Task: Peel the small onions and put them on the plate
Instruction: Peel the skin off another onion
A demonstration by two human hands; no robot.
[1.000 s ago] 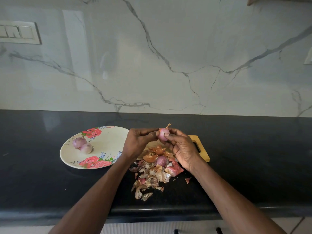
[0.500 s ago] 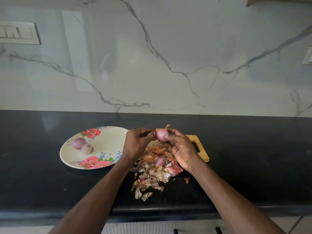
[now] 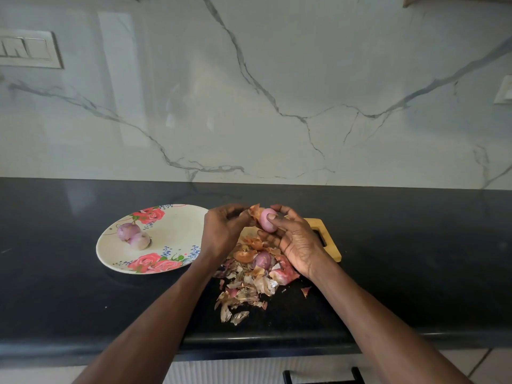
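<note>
Black stone countertop below a white veined marble wall. Round cream plate with red rose print, bearing two peeled pinkish small onions, touching. Pale wooden cutting board, partly under a heap of brown and purple onion skins. Right hand, fingers curled, grips a half-peeled pink onion above the heap. Left hand pinches its loose brown skin flap.

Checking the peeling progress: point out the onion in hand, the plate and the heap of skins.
onion in hand (image 3: pixel 268 219), head view, bare pink side.
plate (image 3: pixel 177 225), head view, bare centre.
heap of skins (image 3: pixel 249 289), head view, middle.
</note>
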